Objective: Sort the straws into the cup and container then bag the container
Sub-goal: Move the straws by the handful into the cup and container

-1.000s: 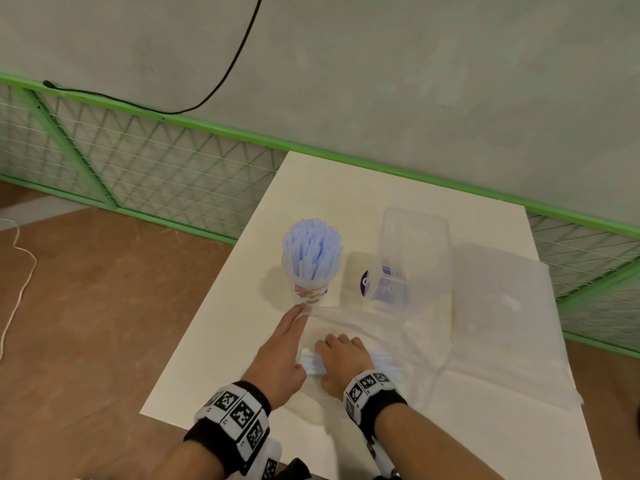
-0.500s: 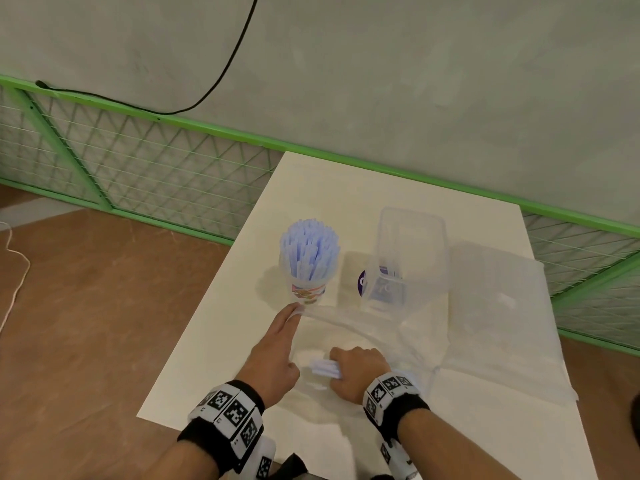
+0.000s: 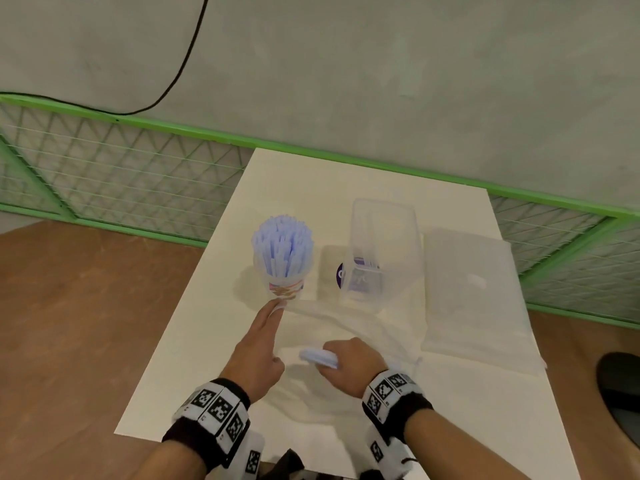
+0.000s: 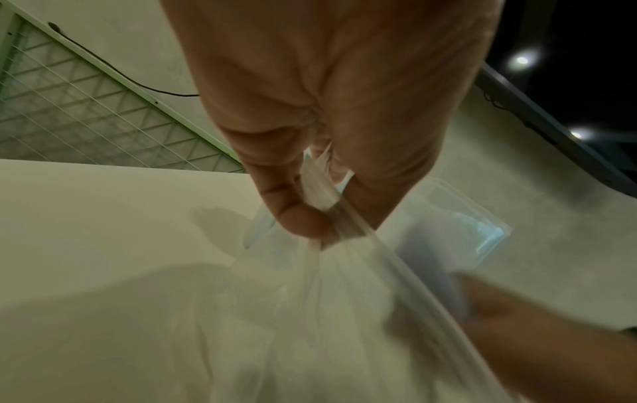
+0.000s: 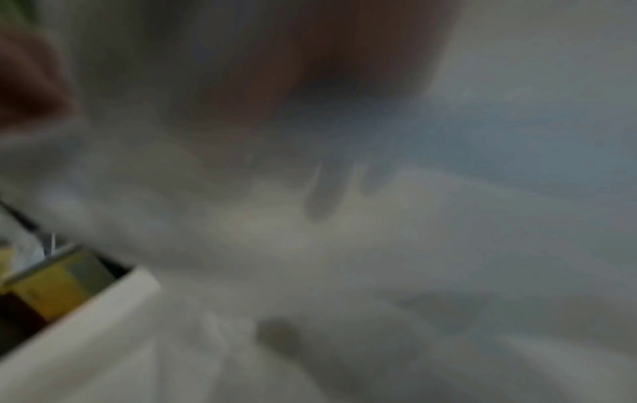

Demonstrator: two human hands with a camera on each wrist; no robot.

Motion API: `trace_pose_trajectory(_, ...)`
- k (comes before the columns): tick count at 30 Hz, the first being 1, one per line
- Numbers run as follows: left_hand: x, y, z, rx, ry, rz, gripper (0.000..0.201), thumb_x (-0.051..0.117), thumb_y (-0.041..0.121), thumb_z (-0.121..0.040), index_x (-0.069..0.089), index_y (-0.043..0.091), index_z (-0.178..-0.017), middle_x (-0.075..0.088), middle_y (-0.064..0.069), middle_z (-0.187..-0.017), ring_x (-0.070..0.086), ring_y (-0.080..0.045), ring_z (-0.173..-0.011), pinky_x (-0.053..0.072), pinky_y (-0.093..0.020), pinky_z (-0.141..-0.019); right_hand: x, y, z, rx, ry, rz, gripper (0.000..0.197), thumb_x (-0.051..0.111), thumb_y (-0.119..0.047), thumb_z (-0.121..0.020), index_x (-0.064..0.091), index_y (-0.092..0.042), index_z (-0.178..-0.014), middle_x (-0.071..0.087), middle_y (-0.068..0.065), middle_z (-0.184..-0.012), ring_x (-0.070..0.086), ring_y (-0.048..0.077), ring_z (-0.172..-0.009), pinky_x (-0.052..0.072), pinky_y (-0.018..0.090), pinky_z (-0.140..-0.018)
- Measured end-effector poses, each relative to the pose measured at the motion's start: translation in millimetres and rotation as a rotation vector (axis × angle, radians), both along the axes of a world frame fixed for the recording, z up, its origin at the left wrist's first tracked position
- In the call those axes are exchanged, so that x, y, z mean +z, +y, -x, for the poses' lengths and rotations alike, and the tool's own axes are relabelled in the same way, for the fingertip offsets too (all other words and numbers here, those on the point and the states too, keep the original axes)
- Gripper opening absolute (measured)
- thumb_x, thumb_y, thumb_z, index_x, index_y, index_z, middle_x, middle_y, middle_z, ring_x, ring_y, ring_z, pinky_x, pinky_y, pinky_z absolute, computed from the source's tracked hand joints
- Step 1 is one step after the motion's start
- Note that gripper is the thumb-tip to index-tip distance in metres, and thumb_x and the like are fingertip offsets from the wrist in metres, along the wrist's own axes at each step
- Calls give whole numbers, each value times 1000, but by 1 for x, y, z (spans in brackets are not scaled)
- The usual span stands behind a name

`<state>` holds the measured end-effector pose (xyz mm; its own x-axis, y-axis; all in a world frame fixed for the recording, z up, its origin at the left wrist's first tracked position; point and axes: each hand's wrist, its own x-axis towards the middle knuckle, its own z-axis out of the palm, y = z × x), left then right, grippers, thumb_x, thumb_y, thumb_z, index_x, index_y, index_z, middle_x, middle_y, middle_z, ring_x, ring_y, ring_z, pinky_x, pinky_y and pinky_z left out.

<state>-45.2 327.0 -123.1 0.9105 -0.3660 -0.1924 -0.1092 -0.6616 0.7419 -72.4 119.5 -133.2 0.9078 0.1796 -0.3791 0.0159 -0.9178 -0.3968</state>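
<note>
Left hand [image 3: 258,351] pinches the bag [image 4: 320,300] mouth to keep it open | right hand [image 3: 349,363] grasps a straw bundle [image 3: 318,357] inside, container [image 3: 379,251] waiting at 12 o'clock

Clear glossy plastic container [image 3: 381,251] (thin filmy bag [image 3: 360,334]) on matt table [image 3: 346,181].

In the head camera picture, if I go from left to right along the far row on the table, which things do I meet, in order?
Cup full of straws → clear container → flat clear plastic bag lying at the right.
</note>
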Motion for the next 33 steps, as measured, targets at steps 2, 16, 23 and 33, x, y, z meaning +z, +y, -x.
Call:
trace_pose_trajectory(2, -3, 3, -3, 27, -9, -7, 90, 52, -6, -69, 24, 24, -150, 12, 16, -158, 48, -17, -127, 39, -16, -88, 18, -1, 2, -122, -105, -251, 31, 55, -45, -90, 51, -19, -72, 62, 4, -75, 58, 24, -73, 40, 33, -65)
trace_pose_trajectory(16, 15, 16, 10, -232, -206, 58, 67, 75, 32, -75, 39, 43, -130, -1, 21, -155, 49, -1, -97, 42, -8, -80, 19, -28, 33, -546, -6, -248, 41, 56, -36, -91, 43, -19, -56, 49, -5, -56, 45, 12, -54, 37, 25, -56)
trace_pose_trajectory(23, 11, 18, 7, -467, -308, -20, 105, 78, 16, -71, 8, 58, -137, 19, 15, -148, 46, -3, -95, 39, -9, -84, 60, -32, 24, -524, -39, -307, 37, 64, -41, -87, 65, -8, -70, 65, 7, -64, 61, 15, -61, 51, 33, -62)
trace_pose_trajectory(33, -49, 1, 20, -811, -486, -504, 60, 84, 20, -39, 70, 29, -95, 63, 10, -91, 44, -15, -78, 49, -24, -55, 126, -57, 9, -826, -445, -817, 8, 74, -24, -86, 77, -18, -81, 76, -2, -82, 72, 12, -82, 57, 33, -70)
